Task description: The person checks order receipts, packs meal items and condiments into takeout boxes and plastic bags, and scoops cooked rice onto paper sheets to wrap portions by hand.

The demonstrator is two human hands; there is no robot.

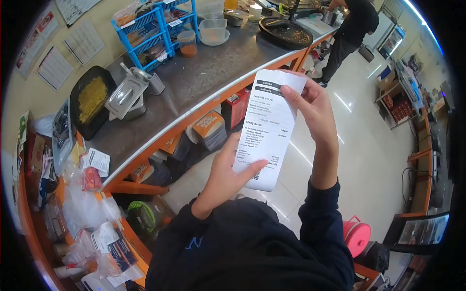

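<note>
A long white printed receipt (266,131) is stretched between my two hands, its text facing me and its top edge torn. My left hand (232,169) grips the lower left part, thumb lying across the print near the total. At the upper right, my right hand (313,106) pinches the paper with the thumb in front and the fingers mostly behind it. The receipt hangs over the floor, in front of the counter edge, touching only my hands.
On the metal counter (194,82) stand a black tray of yellow food (93,99), steel containers (128,94), blue basket racks (145,41) and a large dark pan (285,34). Bagged goods (92,203) crowd the left. A person (357,29) stands far right; a pink container (357,236) sits behind.
</note>
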